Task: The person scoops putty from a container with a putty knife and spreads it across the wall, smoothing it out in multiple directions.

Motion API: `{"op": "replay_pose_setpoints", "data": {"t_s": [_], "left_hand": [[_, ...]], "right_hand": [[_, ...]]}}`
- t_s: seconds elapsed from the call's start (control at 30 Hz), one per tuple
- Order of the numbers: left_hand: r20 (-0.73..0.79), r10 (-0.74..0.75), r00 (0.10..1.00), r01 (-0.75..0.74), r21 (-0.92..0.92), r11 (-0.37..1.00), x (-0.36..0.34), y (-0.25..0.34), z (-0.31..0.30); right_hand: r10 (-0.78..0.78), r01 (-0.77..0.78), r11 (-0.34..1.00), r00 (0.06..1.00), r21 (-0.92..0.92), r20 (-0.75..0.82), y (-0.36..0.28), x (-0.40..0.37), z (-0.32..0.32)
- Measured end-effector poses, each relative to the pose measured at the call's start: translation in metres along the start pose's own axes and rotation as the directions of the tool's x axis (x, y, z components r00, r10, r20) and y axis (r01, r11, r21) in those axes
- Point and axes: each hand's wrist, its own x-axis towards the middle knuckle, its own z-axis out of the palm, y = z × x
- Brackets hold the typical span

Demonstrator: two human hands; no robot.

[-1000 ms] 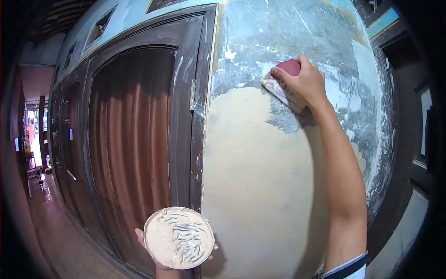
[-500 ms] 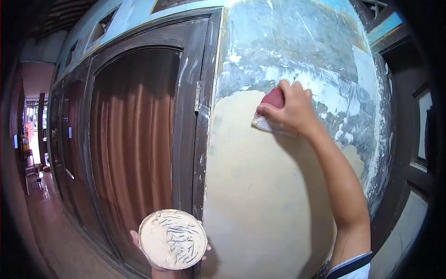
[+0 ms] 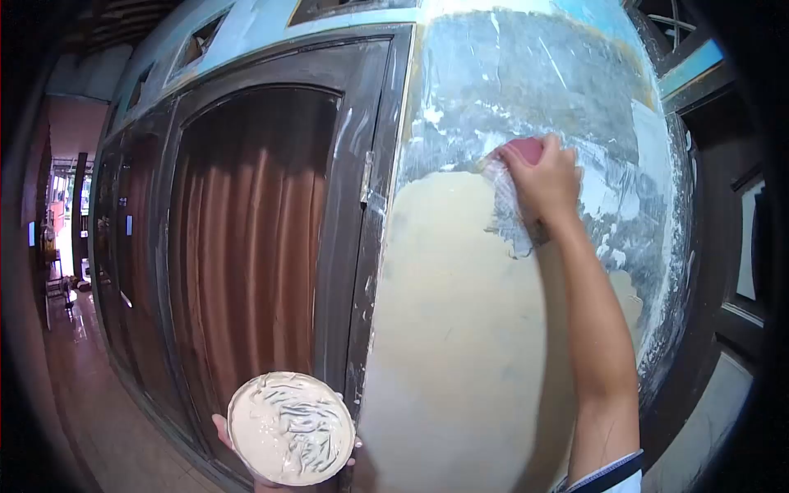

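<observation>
My right hand is wrapped around a red putty scraper, its blade edge hidden at the wall. It is at the upper edge of the smooth cream putty coat on the wall. Beside it is a rough bare grey patch with white smears. At lower left, my left hand grips a round shallow dish from beneath, its fingers curling at both sides. Ridged cream putty covers the inside of the dish.
Left of the coated wall stands a dark wooden door frame with a hinge and a brown curtain behind its panel. Old blue-grey wall lies above. Another dark door is at right. A tiled corridor runs back at far left.
My right hand has moved up and right with the scraper, and a bare streak now shows beside the cream coat. The dish in my left hand has shifted slightly left in view.
</observation>
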Motion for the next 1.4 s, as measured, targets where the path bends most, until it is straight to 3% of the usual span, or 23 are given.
{"op": "replay_pose_setpoints", "data": {"t_s": [0.03, 0.1, 0.2, 0.23, 0.3, 0.37, 0.43, 0.47, 0.53, 0.57, 0.63, 0.67, 0.77, 0.8, 0.87, 0.9, 0.93, 1.03, 1.1, 1.3, 1.37, 1.4], "left_hand": [[-0.025, 0.004, 1.000, -0.004, 0.009, 1.000, 0.000, -0.001, 0.001], [-0.059, 0.016, 0.998, -0.014, 0.036, 0.999, 0.000, -0.002, 0.005], [-0.123, 0.037, 0.992, -0.027, 0.081, 0.996, 0.000, -0.005, 0.009], [-0.143, 0.052, 0.988, -0.038, 0.101, 0.994, 0.000, -0.007, 0.011], [-0.190, 0.073, 0.979, -0.051, 0.120, 0.991, -0.002, -0.010, 0.014], [-0.172, 0.168, 0.971, -0.149, 0.121, 0.981, 0.005, -0.029, 0.006], [-0.130, 0.059, 0.990, -0.062, -0.018, 0.998, 0.010, -0.038, 0.017], [-0.132, 0.048, 0.990, -0.051, -0.021, 0.998, 0.012, -0.038, 0.019], [-0.066, -0.084, 0.994, 0.079, -0.079, 0.994, 0.015, -0.040, 0.021], [-0.229, -0.044, 0.973, 0.025, -0.085, 0.996, 0.021, -0.049, 0.004], [0.038, -0.167, 0.985, 0.171, -0.161, 0.972, 0.029, -0.050, 0.019], [0.133, -0.196, 0.972, 0.217, -0.173, 0.961, 0.036, -0.051, 0.019], [0.154, -0.223, 0.963, 0.262, -0.310, 0.914, 0.050, -0.059, 0.033], [0.057, -0.215, 0.975, 0.222, -0.218, 0.950, 0.052, -0.062, 0.033], [0.104, -0.236, 0.966, 0.248, -0.123, 0.961, 0.054, -0.060, 0.039], [0.146, -0.251, 0.957, 0.257, -0.024, 0.966, 0.055, -0.060, 0.042], [0.136, -0.248, 0.959, 0.268, -0.152, 0.951, 0.054, -0.061, 0.044], [0.122, -0.253, 0.960, 0.279, -0.296, 0.914, 0.050, -0.064, 0.049], [0.167, -0.267, 0.949, 0.304, -0.262, 0.916, 0.049, -0.065, 0.047], [0.056, -0.282, 0.958, 0.286, -0.282, 0.916, 0.048, -0.065, 0.054], [0.138, -0.258, 0.956, 0.286, -0.263, 0.921, 0.048, -0.067, 0.056], [0.021, -0.214, 0.977, 0.213, -0.252, 0.944, 0.049, -0.069, 0.053]], "right_hand": [[0.059, -0.058, 0.997, 0.998, 0.050, -0.027, 0.010, 0.012, -0.003], [-0.030, 0.029, 0.996, 0.999, 0.087, 0.011, 0.019, 0.007, -0.006], [-0.381, 0.371, 0.925, 0.895, 0.086, 0.234, 0.014, -0.035, -0.011], [-0.414, 0.412, 0.909, 0.867, 0.070, 0.276, 0.008, -0.041, -0.013], [-0.242, 0.250, 0.967, 0.961, -0.052, 0.133, 0.011, -0.023, -0.003], [0.096, -0.096, 0.995, 0.995, 0.005, 0.015, 0.012, -0.002, -0.016], [0.100, -0.095, 0.983, 0.995, 0.155, -0.023, 0.025, 0.009, -0.025], [0.105, -0.101, 0.984, 0.994, 0.145, -0.022, 0.034, 0.003, -0.028], [-0.241, 0.182, 0.861, 0.968, 0.475, 0.067, 0.029, -0.023, -0.059], [-0.318, 0.176, 0.804, 0.934, 0.567, 0.162, 0.019, -0.043, -0.075], [-0.599, 0.539, 0.755, 0.798, 0.374, 0.060, 0.020, -0.076, -0.089], [-0.653, 0.570, 0.730, 0.745, 0.378, 0.136, 0.016, -0.094, -0.100], [-0.731, 0.580, 0.681, 0.573, 0.448, 0.370, 0.009, -0.142, -0.132], [-0.791, 0.652, 0.612, 0.505, 0.447, 0.346, 0.012, -0.157, -0.136], [-0.870, 0.778, 0.481, 0.365, 0.403, 0.332, 0.016, -0.177, -0.148], [-0.866, 0.776, 0.486, 0.368, 0.401, 0.337, 0.016, -0.183, -0.155], [-0.870, 0.778, 0.479, 0.360, 0.407, 0.337, 0.017, -0.189, -0.160], [-0.862, 0.775, 0.484, 0.343, 0.406, 0.373, 0.019, -0.193, -0.171], [-0.873, 0.778, 0.467, 0.332, 0.419, 0.357, 0.024, -0.194, -0.170], [-0.871, 0.732, 0.482, 0.343, 0.481, 0.352, 0.022, -0.197, -0.176], [-0.863, 0.679, 0.501, 0.343, 0.537, 0.371, 0.020, -0.197, -0.177], [-0.862, 0.677, 0.502, 0.344, 0.538, 0.371, 0.019, -0.198, -0.178]]}}
